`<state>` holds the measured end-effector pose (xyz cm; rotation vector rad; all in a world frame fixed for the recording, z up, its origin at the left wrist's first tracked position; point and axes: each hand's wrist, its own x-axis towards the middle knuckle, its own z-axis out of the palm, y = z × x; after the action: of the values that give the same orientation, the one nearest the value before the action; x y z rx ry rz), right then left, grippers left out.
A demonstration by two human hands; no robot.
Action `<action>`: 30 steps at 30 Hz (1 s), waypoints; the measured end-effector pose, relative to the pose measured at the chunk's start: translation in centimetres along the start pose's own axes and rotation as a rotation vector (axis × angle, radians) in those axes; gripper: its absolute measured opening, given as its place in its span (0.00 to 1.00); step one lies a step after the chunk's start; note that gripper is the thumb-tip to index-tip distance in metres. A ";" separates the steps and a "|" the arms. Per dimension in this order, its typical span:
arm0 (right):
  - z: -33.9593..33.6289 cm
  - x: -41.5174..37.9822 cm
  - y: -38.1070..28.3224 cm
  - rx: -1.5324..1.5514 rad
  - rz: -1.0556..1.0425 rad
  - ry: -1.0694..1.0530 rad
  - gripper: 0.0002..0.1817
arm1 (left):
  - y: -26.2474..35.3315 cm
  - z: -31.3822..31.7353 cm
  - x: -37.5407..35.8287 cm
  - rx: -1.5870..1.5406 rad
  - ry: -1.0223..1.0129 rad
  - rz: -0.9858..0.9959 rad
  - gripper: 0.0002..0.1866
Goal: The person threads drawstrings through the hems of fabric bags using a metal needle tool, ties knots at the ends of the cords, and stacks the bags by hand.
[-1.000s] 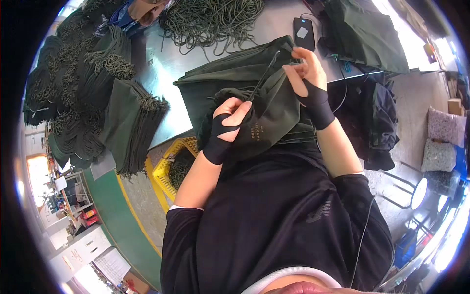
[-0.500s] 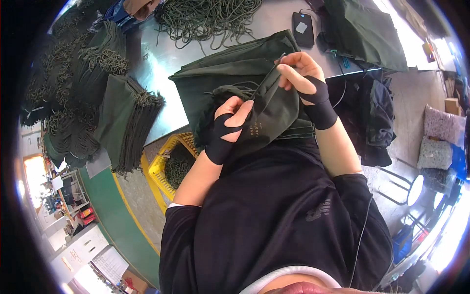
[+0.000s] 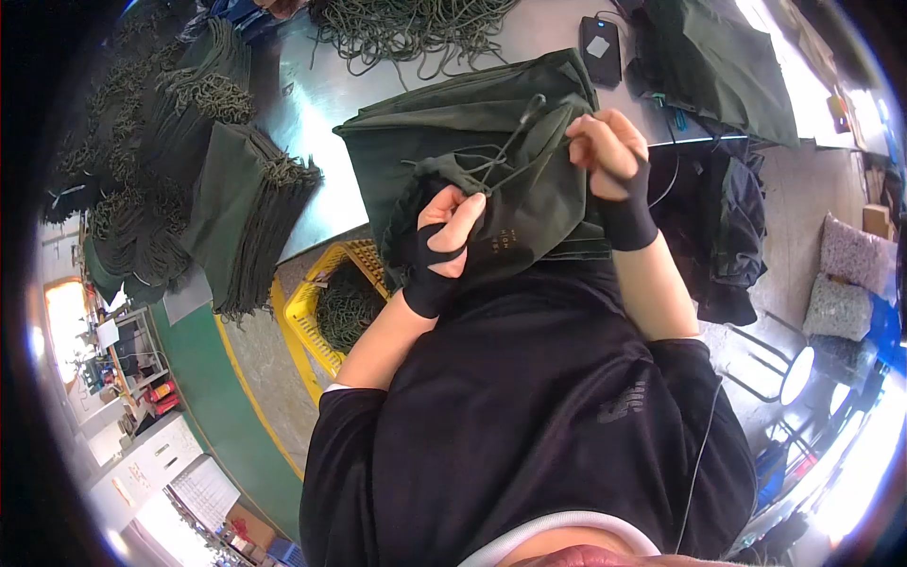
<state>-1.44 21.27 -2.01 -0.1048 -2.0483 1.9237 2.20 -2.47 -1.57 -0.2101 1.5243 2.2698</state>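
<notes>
A dark green fabric drawstring bag [image 3: 543, 213] with small printed lettering lies across my front at the table's edge. My left hand [image 3: 449, 231], in a black wrist wrap, is closed in a pinch at the bag's gathered mouth, on a thin green cord [image 3: 496, 168]. A slim tool-like piece with a pale tip [image 3: 533, 109] sticks up from the cord, clear of my fingers. My right hand [image 3: 612, 156], also wrapped, is at the bag's upper right corner with fingers curled together. What they pinch is hidden. More green bags [image 3: 453, 109] lie beneath.
A heap of green cords [image 3: 406, 33] lies at the back of the metal table [image 3: 326, 189]. Stacked corded bags [image 3: 250, 213] stand at left. A yellow basket [image 3: 304, 317] holds cords below. A black phone-like device [image 3: 601, 52] and green cloth [image 3: 718, 71] lie at right.
My right hand has let go of the slim piece and moved slightly right and down. That piece now stands loose. My left hand keeps its pinch; the view has shifted slightly.
</notes>
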 end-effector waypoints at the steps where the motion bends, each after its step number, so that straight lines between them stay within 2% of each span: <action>1: 0.0 -0.1 0.3 0.616 0.450 0.016 0.07 | 0.2 0.4 -0.8 -0.004 0.004 -0.002 0.06; 2: 0.6 -0.6 0.6 0.489 0.473 0.067 0.07 | 0.4 0.8 -1.4 0.054 0.000 0.024 0.06; 5: 3.4 0.0 -2.5 0.303 0.202 -0.087 0.12 | -1.4 -0.8 -1.5 0.166 0.000 0.060 0.08; 6: 4.4 0.9 -2.4 0.345 0.201 -0.165 0.15 | -1.8 -0.9 -1.6 0.073 0.079 0.102 0.08; 7: 5.4 1.9 -3.2 0.288 0.304 -0.243 0.13 | -2.2 -1.0 -1.4 -0.020 0.155 0.152 0.07; 9: 8.2 3.4 0.3 -0.449 -0.033 -0.363 0.09 | -3.1 -1.4 -1.1 -0.045 0.192 0.177 0.08; 11: 11.8 2.5 4.1 -1.070 -0.057 -0.556 0.09 | -3.8 -1.9 -0.9 -0.031 0.303 0.143 0.10; 13: 13.9 0.0 5.5 -1.244 -0.099 -0.450 0.09 | -4.9 -3.2 -0.7 -0.029 0.356 0.115 0.11; 15: 15.1 -1.1 6.7 -1.249 -0.133 -0.404 0.08 | -5.3 -4.0 -0.5 -0.027 0.407 0.078 0.12; 17: 14.6 -0.9 8.5 -1.201 -0.132 -0.398 0.08 | -4.7 -4.3 -0.3 -0.171 0.438 -0.042 0.13; 19: 13.6 -0.4 8.6 -1.156 -0.140 -0.383 0.08 | -4.9 -4.8 0.2 -0.187 0.452 -0.023 0.13; 22: 12.0 -1.1 7.5 -1.188 -0.280 -0.444 0.09 | -5.0 -5.1 0.3 -0.135 0.450 -0.079 0.13; 23: 12.1 -0.9 7.5 -1.187 -0.283 -0.446 0.09 | -5.1 -5.2 0.3 -0.113 0.417 -0.095 0.12; 24: 12.4 -0.7 7.5 -1.185 -0.196 -0.532 0.06 | -5.1 -5.2 0.2 -0.088 0.383 -0.114 0.12; 25: 12.5 -0.5 7.5 -1.181 -0.111 -0.615 0.08 | -5.1 -5.1 0.2 -0.087 0.383 -0.111 0.12; 28: 12.1 -0.4 8.0 -1.070 -0.163 -0.520 0.06 | -4.4 -5.2 0.3 -0.035 0.395 -0.063 0.13; 29: 11.5 -0.1 8.2 -1.065 -0.167 -0.520 0.06 | -3.9 -5.9 0.0 0.166 0.375 -0.063 0.13; 30: 10.6 0.6 8.4 -0.898 -0.188 -0.364 0.05 | -3.5 -6.4 -0.2 0.366 0.352 -0.062 0.13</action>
<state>-6.43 12.00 -10.51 0.2402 -2.8861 0.8341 3.19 -7.20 -6.98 -0.5641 2.0450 1.9321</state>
